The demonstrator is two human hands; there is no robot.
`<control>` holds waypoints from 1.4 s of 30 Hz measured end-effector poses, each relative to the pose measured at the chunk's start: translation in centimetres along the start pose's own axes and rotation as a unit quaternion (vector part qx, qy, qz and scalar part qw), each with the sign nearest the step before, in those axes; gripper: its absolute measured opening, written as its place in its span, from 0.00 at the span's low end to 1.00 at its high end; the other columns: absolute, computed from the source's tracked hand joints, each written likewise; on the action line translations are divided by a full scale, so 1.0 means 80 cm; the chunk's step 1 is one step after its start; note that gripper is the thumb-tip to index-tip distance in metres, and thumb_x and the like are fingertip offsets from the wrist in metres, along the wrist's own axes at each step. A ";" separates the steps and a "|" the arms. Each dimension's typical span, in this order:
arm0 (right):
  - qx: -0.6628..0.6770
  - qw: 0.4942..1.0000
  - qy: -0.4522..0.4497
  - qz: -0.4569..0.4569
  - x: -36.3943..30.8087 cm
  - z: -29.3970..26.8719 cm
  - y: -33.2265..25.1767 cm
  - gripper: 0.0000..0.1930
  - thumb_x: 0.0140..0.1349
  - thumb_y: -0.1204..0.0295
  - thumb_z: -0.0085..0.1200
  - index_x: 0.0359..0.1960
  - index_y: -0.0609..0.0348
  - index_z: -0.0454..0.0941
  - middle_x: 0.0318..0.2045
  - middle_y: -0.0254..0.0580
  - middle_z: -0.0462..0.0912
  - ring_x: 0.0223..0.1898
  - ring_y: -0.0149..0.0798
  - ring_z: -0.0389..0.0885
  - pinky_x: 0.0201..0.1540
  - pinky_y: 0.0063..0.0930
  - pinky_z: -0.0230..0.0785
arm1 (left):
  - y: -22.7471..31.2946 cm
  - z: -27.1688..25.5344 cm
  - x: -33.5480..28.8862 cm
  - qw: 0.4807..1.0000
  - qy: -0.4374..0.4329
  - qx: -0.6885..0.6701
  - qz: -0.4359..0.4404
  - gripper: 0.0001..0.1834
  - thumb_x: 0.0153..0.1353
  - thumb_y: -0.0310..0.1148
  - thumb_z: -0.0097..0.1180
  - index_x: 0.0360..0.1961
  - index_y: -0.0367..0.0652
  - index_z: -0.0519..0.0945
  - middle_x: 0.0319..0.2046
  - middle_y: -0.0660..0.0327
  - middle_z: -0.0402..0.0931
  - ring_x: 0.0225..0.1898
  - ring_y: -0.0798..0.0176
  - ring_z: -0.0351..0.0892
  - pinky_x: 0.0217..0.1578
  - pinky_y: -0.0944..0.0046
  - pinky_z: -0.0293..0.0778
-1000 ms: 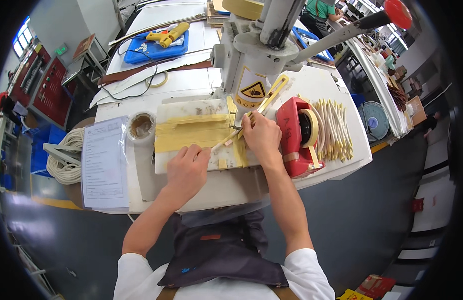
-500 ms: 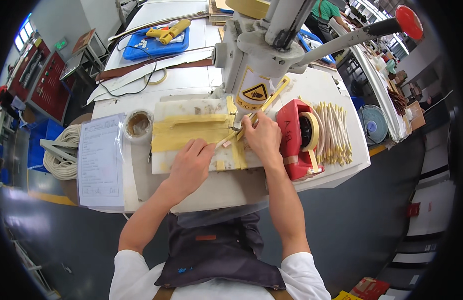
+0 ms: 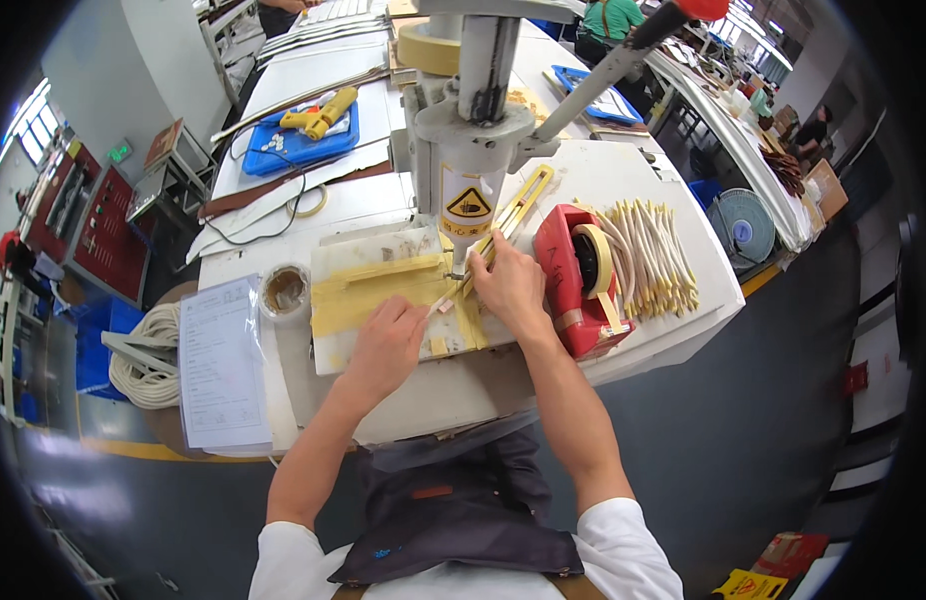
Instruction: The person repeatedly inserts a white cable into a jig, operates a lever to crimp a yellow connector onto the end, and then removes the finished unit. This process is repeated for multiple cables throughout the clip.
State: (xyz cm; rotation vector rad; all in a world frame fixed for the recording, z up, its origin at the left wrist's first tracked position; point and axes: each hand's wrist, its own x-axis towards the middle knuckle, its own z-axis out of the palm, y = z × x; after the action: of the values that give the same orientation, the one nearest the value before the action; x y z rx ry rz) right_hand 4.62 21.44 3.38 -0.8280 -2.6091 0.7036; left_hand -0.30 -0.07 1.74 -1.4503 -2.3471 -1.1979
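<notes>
two hands: left hand (image 3: 388,345) pinches cord (image 3: 441,300), likely keeping it straight, right hand (image 3: 510,283) curls over yellow strip (image 3: 527,206), grip unclear.

Cannot see the near end of the cord (image 3: 440,301), hidden at the left fingers (image 3: 403,311), nor follow the far end past the right fingers (image 3: 498,248). Cannot view the top of the press (image 3: 470,150) or the whole red knob (image 3: 703,8), cut off by the upper edge, or the head of the green-clad co-worker (image 3: 615,16), likewise cropped. Cannot read the sheet (image 3: 223,355), with print too small.
</notes>
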 end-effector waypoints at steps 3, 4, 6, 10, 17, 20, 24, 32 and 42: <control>0.023 0.999 0.012 -0.021 -0.005 0.004 0.005 0.31 0.65 0.59 0.57 0.64 0.68 0.73 0.29 0.60 0.87 0.34 0.62 0.87 0.43 0.54 0.78 | -0.001 0.000 -0.001 1.000 -0.021 -0.007 -0.015 0.09 0.63 0.24 0.59 0.44 0.35 0.84 0.34 0.54 0.74 0.38 0.49 0.77 0.41 0.53 0.74; 0.033 0.999 0.015 -0.030 -0.007 0.001 0.006 0.30 0.65 0.59 0.57 0.64 0.68 0.73 0.30 0.59 0.87 0.34 0.62 0.87 0.43 0.53 0.78 | -0.002 0.000 -0.001 0.999 -0.031 -0.010 -0.022 0.09 0.64 0.25 0.59 0.44 0.35 0.83 0.34 0.54 0.74 0.40 0.49 0.77 0.43 0.52 0.74; 0.099 0.995 0.008 -0.017 -0.018 -0.019 0.008 0.29 0.65 0.61 0.56 0.64 0.68 0.74 0.29 0.57 0.87 0.33 0.60 0.87 0.42 0.51 0.78 | -0.002 0.000 -0.001 0.999 -0.028 -0.014 -0.024 0.09 0.63 0.25 0.59 0.44 0.35 0.84 0.34 0.54 0.74 0.39 0.49 0.77 0.42 0.52 0.74; 0.308 0.917 0.238 -0.082 -0.015 -0.110 -0.010 0.21 0.65 0.71 0.61 0.59 0.67 0.78 0.31 0.40 0.83 0.32 0.30 0.82 0.36 0.29 0.77 | -0.003 0.009 0.007 1.000 0.005 -0.015 0.008 0.08 0.62 0.23 0.62 0.42 0.33 0.85 0.31 0.53 0.76 0.32 0.51 0.78 0.34 0.55 0.74; 0.571 0.735 0.224 -0.290 0.052 -0.316 -0.177 0.17 0.71 0.56 0.53 0.40 0.59 0.75 0.29 0.40 0.77 0.29 0.34 0.74 0.37 0.30 0.63 | -0.004 0.002 -0.002 1.000 0.018 -0.011 -0.015 0.07 0.62 0.23 0.62 0.41 0.35 0.86 0.30 0.54 0.75 0.32 0.52 0.77 0.34 0.57 0.73; 0.620 0.733 0.137 -0.245 0.065 -0.334 -0.174 0.16 0.70 0.57 0.55 0.29 0.55 0.75 0.19 0.35 0.74 0.17 0.31 0.69 0.24 0.25 0.61 | -0.002 0.003 -0.001 1.000 0.017 -0.014 -0.020 0.07 0.63 0.23 0.62 0.41 0.35 0.86 0.30 0.55 0.74 0.32 0.52 0.77 0.34 0.57 0.73; 0.613 0.689 0.048 -0.384 0.044 -0.315 -0.150 0.15 0.72 0.58 0.50 0.36 0.58 0.76 0.23 0.37 0.73 0.23 0.34 0.70 0.33 0.31 0.62 | -0.004 0.004 -0.004 0.999 0.006 -0.015 -0.037 0.07 0.64 0.24 0.60 0.42 0.37 0.85 0.31 0.55 0.73 0.35 0.51 0.77 0.36 0.55 0.74; 0.571 0.669 0.097 -0.465 -0.069 -0.227 -0.056 0.13 0.74 0.64 0.38 0.29 0.49 0.66 0.21 0.31 0.65 0.28 0.36 0.63 0.48 0.44 0.56 | -0.002 0.007 0.001 0.999 -0.001 -0.020 -0.029 0.08 0.63 0.24 0.61 0.43 0.35 0.85 0.31 0.55 0.75 0.34 0.51 0.77 0.36 0.56 0.74; 0.470 0.753 0.108 -0.447 -0.037 -0.267 -0.050 0.15 0.75 0.56 0.46 0.37 0.54 0.70 0.28 0.44 0.73 0.34 0.45 0.73 0.57 0.52 0.66 | -0.002 0.006 -0.001 0.996 0.048 -0.020 -0.073 0.10 0.61 0.24 0.64 0.44 0.36 0.85 0.31 0.55 0.77 0.28 0.58 0.78 0.31 0.59 0.77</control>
State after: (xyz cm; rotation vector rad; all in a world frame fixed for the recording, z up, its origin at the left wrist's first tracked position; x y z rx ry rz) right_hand 14.31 24.45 22.86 0.5814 -1.6803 1.2606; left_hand -0.26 0.16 1.27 -1.2213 -2.4114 -1.3248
